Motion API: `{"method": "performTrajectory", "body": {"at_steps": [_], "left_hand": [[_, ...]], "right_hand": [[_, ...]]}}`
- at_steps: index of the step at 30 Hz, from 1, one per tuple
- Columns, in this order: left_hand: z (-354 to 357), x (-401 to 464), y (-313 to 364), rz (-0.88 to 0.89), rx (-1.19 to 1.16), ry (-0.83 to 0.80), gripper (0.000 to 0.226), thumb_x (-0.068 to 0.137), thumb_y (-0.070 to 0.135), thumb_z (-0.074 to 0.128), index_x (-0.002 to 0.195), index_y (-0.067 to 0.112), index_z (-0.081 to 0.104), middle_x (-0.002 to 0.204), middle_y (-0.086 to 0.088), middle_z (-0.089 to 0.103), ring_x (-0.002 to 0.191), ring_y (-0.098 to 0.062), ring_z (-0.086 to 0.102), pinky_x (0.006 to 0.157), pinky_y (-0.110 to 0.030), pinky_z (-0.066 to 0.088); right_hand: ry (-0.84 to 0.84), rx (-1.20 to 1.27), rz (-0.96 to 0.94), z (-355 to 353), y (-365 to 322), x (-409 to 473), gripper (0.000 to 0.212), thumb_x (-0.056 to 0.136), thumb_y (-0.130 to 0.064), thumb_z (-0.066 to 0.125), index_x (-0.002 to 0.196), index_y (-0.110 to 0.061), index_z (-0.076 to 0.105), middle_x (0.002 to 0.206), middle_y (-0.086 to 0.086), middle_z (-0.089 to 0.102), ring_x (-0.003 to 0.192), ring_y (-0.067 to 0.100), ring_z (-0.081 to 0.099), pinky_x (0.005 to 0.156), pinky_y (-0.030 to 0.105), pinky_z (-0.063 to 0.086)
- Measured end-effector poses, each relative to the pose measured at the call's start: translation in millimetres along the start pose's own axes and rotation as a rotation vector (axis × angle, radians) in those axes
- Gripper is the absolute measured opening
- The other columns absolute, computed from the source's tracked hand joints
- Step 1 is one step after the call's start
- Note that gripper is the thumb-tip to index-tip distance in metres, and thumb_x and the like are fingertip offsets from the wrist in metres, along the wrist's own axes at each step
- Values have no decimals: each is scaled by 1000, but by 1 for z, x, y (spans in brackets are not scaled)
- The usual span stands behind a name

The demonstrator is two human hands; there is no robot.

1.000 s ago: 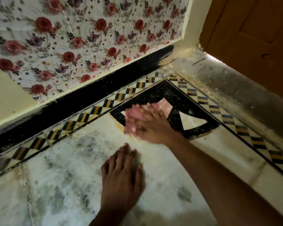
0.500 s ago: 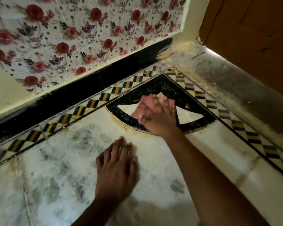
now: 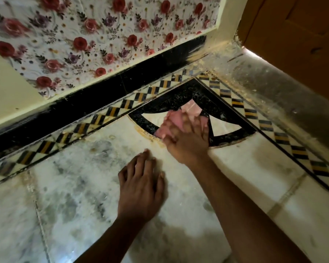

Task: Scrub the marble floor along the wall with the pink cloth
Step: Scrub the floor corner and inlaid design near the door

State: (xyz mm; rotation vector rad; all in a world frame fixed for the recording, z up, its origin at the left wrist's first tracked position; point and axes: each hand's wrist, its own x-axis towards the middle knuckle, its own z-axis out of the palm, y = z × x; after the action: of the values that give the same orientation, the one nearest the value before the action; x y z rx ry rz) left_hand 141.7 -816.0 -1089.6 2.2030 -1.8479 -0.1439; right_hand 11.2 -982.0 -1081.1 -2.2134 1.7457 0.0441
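Note:
My right hand [image 3: 188,141] presses the pink cloth [image 3: 176,121] flat against the black-and-white corner inlay [image 3: 179,100] of the marble floor [image 3: 84,186]; hand and cloth are motion-blurred. Most of the cloth is hidden under my fingers, with its pink edges showing beyond them to the left and front. My left hand [image 3: 141,186] lies palm down on the stained white marble just below and left of the right hand, fingers spread, holding nothing.
A black skirting [image 3: 103,92] and a flowered wall covering [image 3: 103,35] run along the left wall. A checkered black-and-yellow border [image 3: 84,128] follows both walls. A dusty grey threshold [image 3: 273,88] lies below a brown wooden door [image 3: 292,35] at right.
My right hand with the cloth has slid back and forth over the corner inlay, first up to the right, then down-left a little. My left hand stays planted on the marble.

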Motion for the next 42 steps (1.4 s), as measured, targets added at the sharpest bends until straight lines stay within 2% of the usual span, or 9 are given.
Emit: {"method": "performTrajectory", "body": {"at_steps": [3,8,14,25,28,32,36,39,42], "left_hand": [[0,-1,-1,13,11,-11,51,106,48,39,140,17,59,162,-8,49,144,-29,49,113,-51,39],[0,1,-1,15,6,-12,51,106,49,38,142,18,58,164,-8,47,147,-28,45,114,-51,38],[-1,0,-1,-8,-23,-34,50,105,49,40,144,20,54,166,-5,44,149,-27,42,117,-52,37],[1,0,-2,9,-44,-14,44,106,46,43,141,22,52,164,-8,47,147,-28,45,114,-51,39],[-2,0,-2,12,-41,-27,49,106,48,39,144,19,53,166,-8,44,149,-28,42,116,-52,38],[-2,0,-3,14,-56,-41,54,107,49,35,147,17,52,168,-8,41,152,-27,39,119,-53,36],[3,0,-4,14,-36,-30,53,107,48,40,149,16,52,169,-9,40,152,-28,39,119,-53,35],[3,0,-3,14,-42,-23,51,107,48,40,146,18,52,168,-8,41,151,-27,39,118,-52,35],[1,0,-2,3,-33,-34,48,106,48,39,145,21,49,166,-7,42,150,-29,41,117,-51,35]], "right_hand": [[-14,-38,-55,8,27,-58,66,101,-75,28,157,-69,-5,176,-14,-26,164,28,-22,131,60,-7],[31,67,247,-5,40,-38,64,101,-74,32,158,-70,2,179,-8,-21,164,36,-20,128,66,-9],[-74,-1,-34,-4,-9,-12,65,102,-68,35,157,-71,-1,177,-10,-27,163,33,-25,125,71,-15],[-53,-21,-38,3,-34,-3,61,104,-66,28,158,-69,0,179,-4,-22,163,37,-22,125,71,-15],[-62,-66,-56,0,5,-23,60,107,-65,27,156,-71,-7,178,-8,-25,164,34,-21,125,71,-13],[0,-6,194,-16,91,-51,62,103,-76,30,158,-69,3,181,0,-6,165,41,-4,124,79,2],[43,30,430,-30,92,5,64,103,-77,17,162,-61,-2,180,10,-12,162,51,-10,125,74,-9],[66,-22,253,-14,26,36,67,97,-73,27,162,-57,20,179,14,1,161,54,0,123,78,-9],[-6,-69,-77,8,-13,-9,63,102,-69,27,162,-60,8,179,2,-21,162,44,-20,126,68,-15]]}}
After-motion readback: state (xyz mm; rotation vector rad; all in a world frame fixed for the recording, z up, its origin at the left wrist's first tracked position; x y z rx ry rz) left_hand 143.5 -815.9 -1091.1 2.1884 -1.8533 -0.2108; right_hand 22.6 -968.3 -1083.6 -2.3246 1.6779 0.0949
